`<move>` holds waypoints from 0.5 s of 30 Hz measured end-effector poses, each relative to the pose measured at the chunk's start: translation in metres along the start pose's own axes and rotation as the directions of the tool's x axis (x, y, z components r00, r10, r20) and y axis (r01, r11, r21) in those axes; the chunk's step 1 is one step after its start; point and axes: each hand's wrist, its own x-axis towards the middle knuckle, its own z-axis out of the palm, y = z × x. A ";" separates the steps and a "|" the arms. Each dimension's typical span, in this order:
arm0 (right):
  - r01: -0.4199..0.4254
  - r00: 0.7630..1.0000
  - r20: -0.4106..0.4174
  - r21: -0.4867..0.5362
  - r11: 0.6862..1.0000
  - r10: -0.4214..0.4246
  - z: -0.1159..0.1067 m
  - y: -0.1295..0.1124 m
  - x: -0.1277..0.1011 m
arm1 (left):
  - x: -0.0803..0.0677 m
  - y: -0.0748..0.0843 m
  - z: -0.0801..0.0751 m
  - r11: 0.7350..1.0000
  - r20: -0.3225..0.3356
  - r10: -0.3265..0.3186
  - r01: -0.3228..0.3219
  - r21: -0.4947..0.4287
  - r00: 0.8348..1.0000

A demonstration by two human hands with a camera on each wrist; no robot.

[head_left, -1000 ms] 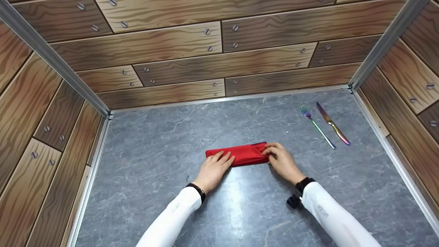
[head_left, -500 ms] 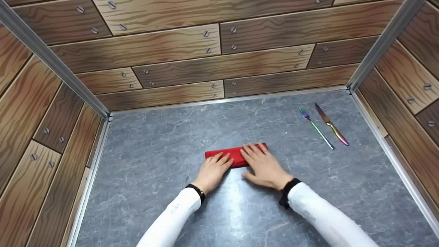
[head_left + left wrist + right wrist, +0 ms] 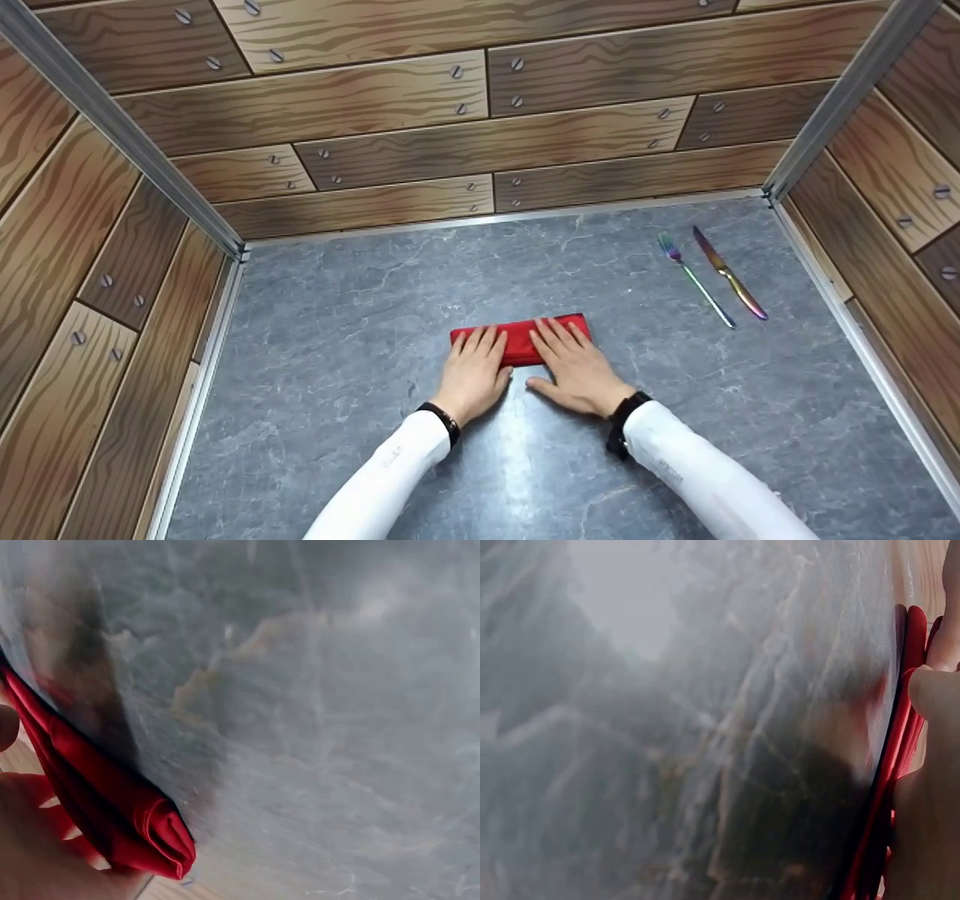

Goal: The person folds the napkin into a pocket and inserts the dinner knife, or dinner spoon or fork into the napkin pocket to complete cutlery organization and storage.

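Observation:
A folded red cloth (image 3: 519,345) lies as a narrow strip on the grey marbled table, slightly tilted in the head view. My left hand (image 3: 474,379) rests on its left half with fingers laid flat across it. On the right half lies my right hand (image 3: 577,371), fingers spread and straight, thumb out over the table. Rolled layers show at the end of the red cloth (image 3: 161,836) in the left wrist view. From the right wrist, the stacked folds of the red cloth (image 3: 904,735) appear edge-on beside the hand.
A rainbow-coloured fork (image 3: 696,281) and a matching knife (image 3: 729,274) lie side by side at the back right of the table (image 3: 337,300). Wood-patterned walls (image 3: 397,150) close off the back and both sides.
My right hand has gone from fingering the cloth's right end to lying flat on it. The left hand has shifted slightly, its fingers now straighter on the cloth. The cloth's right end looks smoother.

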 end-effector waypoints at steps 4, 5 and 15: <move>-0.015 1.000 -0.012 0.015 1.000 0.016 0.002 0.001 -0.002 | -0.005 0.000 0.005 1.000 0.049 -0.005 0.006 -0.025 0.999; -0.020 1.000 -0.013 0.017 1.000 0.021 0.002 0.002 -0.003 | -0.007 -0.001 0.005 1.000 0.063 0.002 0.000 -0.029 0.998; -0.075 0.997 0.001 0.052 0.996 0.075 0.004 0.010 -0.009 | -0.014 -0.009 0.016 0.998 0.071 0.066 -0.065 -0.015 0.995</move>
